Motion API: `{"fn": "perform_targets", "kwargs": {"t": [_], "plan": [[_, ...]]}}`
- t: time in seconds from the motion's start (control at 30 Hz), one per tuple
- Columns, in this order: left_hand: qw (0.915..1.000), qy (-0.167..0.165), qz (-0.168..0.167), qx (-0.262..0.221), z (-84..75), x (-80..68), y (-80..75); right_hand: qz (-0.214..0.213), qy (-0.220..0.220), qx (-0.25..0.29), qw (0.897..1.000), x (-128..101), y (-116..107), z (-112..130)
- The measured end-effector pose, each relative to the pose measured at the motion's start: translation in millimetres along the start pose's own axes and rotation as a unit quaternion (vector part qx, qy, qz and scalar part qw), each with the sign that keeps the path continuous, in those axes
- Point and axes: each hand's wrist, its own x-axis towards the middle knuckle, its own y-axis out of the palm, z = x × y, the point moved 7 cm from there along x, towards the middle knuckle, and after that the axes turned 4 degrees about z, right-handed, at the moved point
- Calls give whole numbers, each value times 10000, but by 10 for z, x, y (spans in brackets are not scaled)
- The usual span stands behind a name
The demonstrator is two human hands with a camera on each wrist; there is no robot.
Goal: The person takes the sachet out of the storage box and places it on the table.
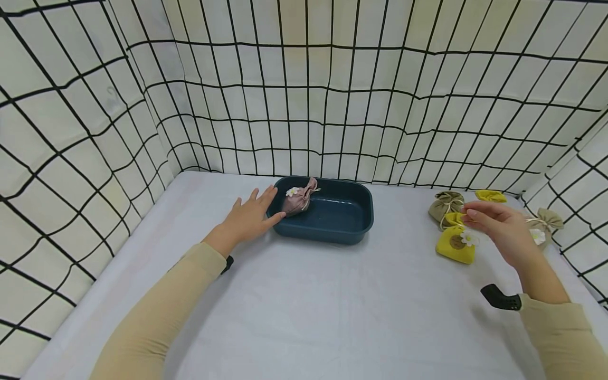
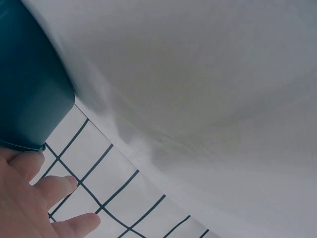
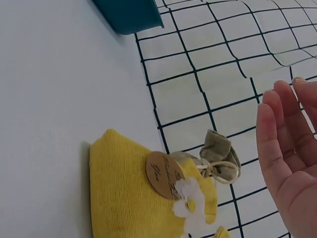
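My left hand [image 1: 252,214] is spread with straight fingers at the left end of a dark teal tray [image 1: 332,235]; in the left wrist view its fingertips touch the tray's rim. Inside the tray lies a dusty pink drawstring pouch [image 1: 296,201] with a white flower. On the right, my right hand [image 1: 505,232] hovers by a yellow drawstring pouch [image 3: 124,188], which bears a round brown tag [image 3: 164,174] and a white flower. Nothing shows between the right hand's loosely bent fingers in the right wrist view, and the pouch stands apart from them.
Around the right hand are an olive pouch [image 1: 445,206], a second yellow pouch [image 1: 491,196] at the back and a beige pouch [image 1: 547,221] partly behind the hand. Black wire grid panels [image 1: 304,105] backed with white stand along the back and sides of the white-covered table [image 1: 332,306].
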Motion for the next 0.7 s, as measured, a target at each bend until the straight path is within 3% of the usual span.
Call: {"fn": "perform_targets", "kwargs": {"t": [0.53,0.7], "plan": [[10000,-12,13,-24,-17,-22,-26,331,41,-302,9990,146,552,70],[10000,1,-4,-12,-24,-20,-29,486,-149,-8,9987,193,727,79]]}}
